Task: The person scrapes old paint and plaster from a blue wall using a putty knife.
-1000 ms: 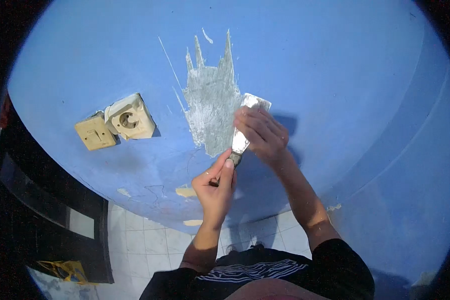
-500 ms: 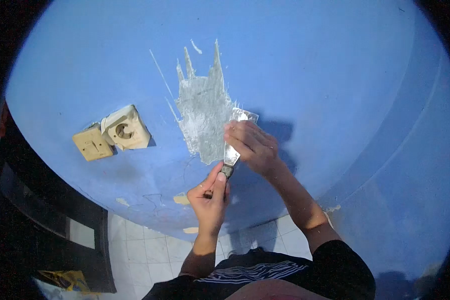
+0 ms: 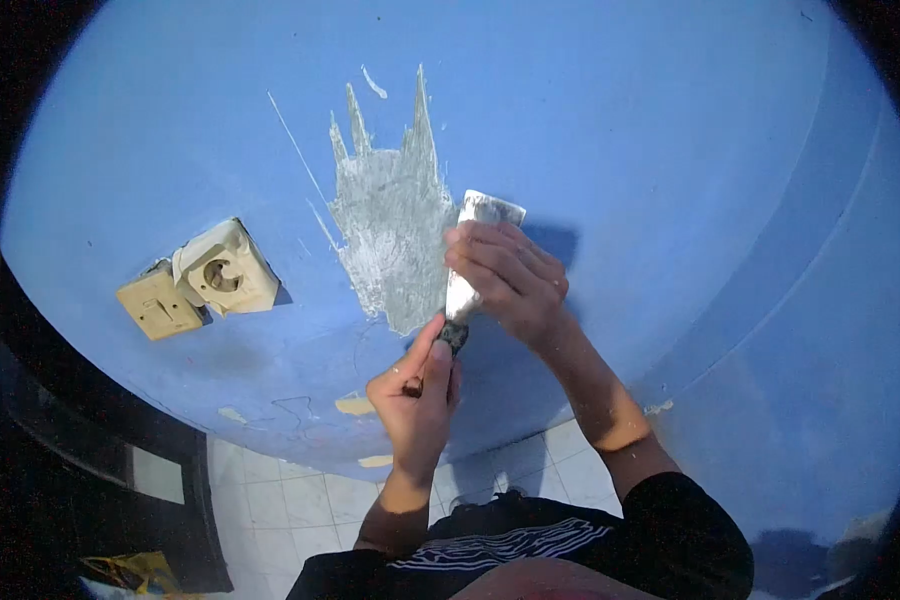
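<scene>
My left hand [image 3: 415,400] is closed around the dark handle of a putty knife [image 3: 460,297], thumb lying along it. The metal blade points up and slightly right, its wide end smeared with grey. Across the blade's middle my right hand [image 3: 510,275] rests with fingers bent over it, covering part of the metal. Just left of the blade, a rough grey filler patch [image 3: 390,230] spreads over the blue wall [image 3: 650,150], with spiky streaks at its top. Both hands stay close to the patch's right edge.
A yellowed light switch [image 3: 160,303] and a loose-looking power socket [image 3: 227,270] stick out from the wall on the left. Bare pale spots [image 3: 354,404] show lower down. White floor tiles [image 3: 305,500] lie below, beside a dark wooden frame [image 3: 202,500].
The patch, switch and socket sit further left in view. The blade's wide end is higher and shows more, and my right hand has shifted slightly on the blade. Both hands keep their hold.
</scene>
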{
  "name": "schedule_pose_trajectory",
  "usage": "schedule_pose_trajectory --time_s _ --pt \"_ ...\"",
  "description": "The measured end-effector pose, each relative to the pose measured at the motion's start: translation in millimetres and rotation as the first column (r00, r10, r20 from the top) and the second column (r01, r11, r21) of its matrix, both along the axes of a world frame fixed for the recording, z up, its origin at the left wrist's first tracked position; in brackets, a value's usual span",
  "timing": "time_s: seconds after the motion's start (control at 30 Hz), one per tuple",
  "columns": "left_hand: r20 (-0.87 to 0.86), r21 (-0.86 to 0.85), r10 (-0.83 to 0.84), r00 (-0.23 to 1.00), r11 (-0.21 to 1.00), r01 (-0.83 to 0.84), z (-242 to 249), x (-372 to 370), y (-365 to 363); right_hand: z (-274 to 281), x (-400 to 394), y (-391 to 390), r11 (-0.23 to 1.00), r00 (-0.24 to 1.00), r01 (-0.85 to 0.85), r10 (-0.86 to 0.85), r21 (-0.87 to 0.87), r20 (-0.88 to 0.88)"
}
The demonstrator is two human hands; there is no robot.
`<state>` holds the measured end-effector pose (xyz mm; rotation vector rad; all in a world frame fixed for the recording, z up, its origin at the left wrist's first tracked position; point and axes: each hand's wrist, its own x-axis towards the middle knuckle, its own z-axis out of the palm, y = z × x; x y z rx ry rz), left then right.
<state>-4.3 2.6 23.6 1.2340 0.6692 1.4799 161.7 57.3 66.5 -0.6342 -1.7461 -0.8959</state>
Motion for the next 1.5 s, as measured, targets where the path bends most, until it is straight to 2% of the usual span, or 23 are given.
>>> schedule_pose_trajectory --time_s 0.2,0.3,0.4,0.5,0.6,0.67,0.9,0.97,1.07,1.27,1.37,1.5 --pt "-0.062 0.027 0.027 0.998 0.999 -0.026 -12 -4 0 -11 -2 -1 0.999 1.000 0.011 -0.011 -0.047 -0.011" --pt "-0.058 0.063 0.041 0.998 0.997 -0.037 -7 -6 3 -6 -3 -2 0.998 0.998 0.055 -0.055 -0.002 0.001" --pt "-0.062 0.041 0.041 0.997 0.998 -0.039 -6 -14 4 -8 -5 -3 0.997 0.999 0.036 -0.034 -0.065 0.030" --pt "-0.130 0.048 0.052 0.990 0.998 -0.046 -3 -15 10 -4 -7 -2 0.998 0.999 0.044 -0.044 -0.048 0.005" --pt "-0.043 0.024 0.016 0.999 1.000 -0.015 -3 -13 10 -3 -6 -3 0.996 0.996 0.089 -0.089 -0.026 0.013" --pt "-0.051 0.010 0.014 0.999 1.000 -0.013 -9 -17 4 -11 -5 -4 0.994 0.996 0.077 -0.073 -0.080 0.053" --pt "-0.042 0.026 -0.024 0.999 0.999 0.025 -3 -13 7 -1 -5 -7 0.993 0.996 0.090 -0.089 -0.079 0.020" --pt "-0.065 -0.035 -0.006 0.998 0.999 0.003 -13 -16 3 -9 -7 -9 0.990 0.995 0.090 -0.085 -0.112 0.048" --pt "-0.026 -0.026 -0.005 1.000 1.000 0.004 -4 -8 11 2 -4 -7 0.992 0.992 0.120 -0.118 -0.048 0.046" --pt "-0.035 -0.070 -0.021 0.999 0.997 0.019 -11 -12 3 -11 -5 -5 0.994 0.996 0.076 -0.072 -0.077 0.049" --pt "-0.046 -0.006 -0.036 0.998 0.999 0.036 -4 -11 11 -3 0 -3 0.994 0.992 0.100 -0.096 -0.040 0.081" --pt "-0.014 -0.042 -0.029 0.999 0.999 0.029 -4 -9 7 -1 -2 -5 0.993 0.994 0.098 -0.095 -0.059 0.062"
